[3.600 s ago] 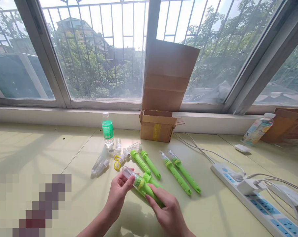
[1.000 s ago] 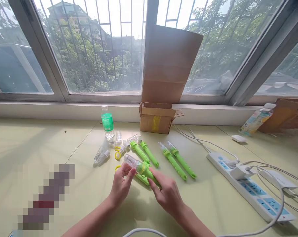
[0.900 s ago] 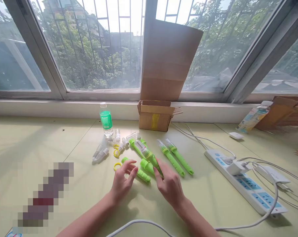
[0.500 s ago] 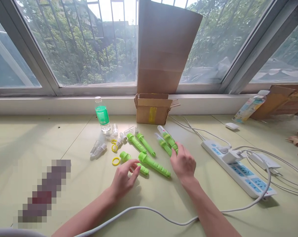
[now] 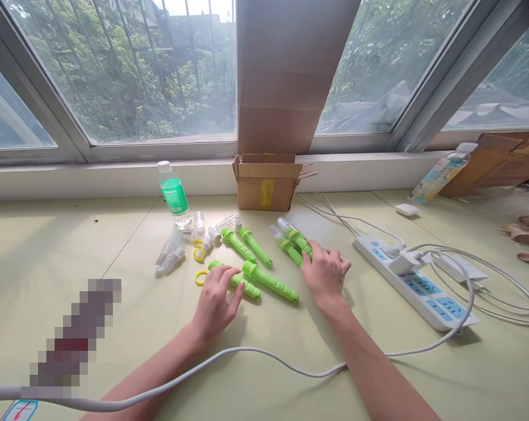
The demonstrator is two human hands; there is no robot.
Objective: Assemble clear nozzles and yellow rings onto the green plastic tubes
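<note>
My left hand [image 5: 215,301] is over the threaded end of a green plastic tube [image 5: 246,288], thumb and fingers apart, hiding part of it. To its right lies a similar green threaded tube [image 5: 273,283]. My right hand [image 5: 324,273] rests beside two green tubes fitted with clear tips [image 5: 296,237], its fingers loosely spread at their near ends. Further back lie two more green tubes [image 5: 240,245]. A yellow ring [image 5: 200,278] sits left of my left hand. Several clear plastic caps [image 5: 168,258] are scattered behind it.
A bottle with a green label [image 5: 175,196] and a small cardboard box [image 5: 265,186] stand at the back. On the right is a white power strip [image 5: 415,283] with plugs and cables. A white cable [image 5: 238,349] runs across the front, over my forearms.
The view has tilted down slightly. My left hand has moved over the tube's threaded end. The fingers of my right hand have spread beside the two tipped tubes, which lie in place.
</note>
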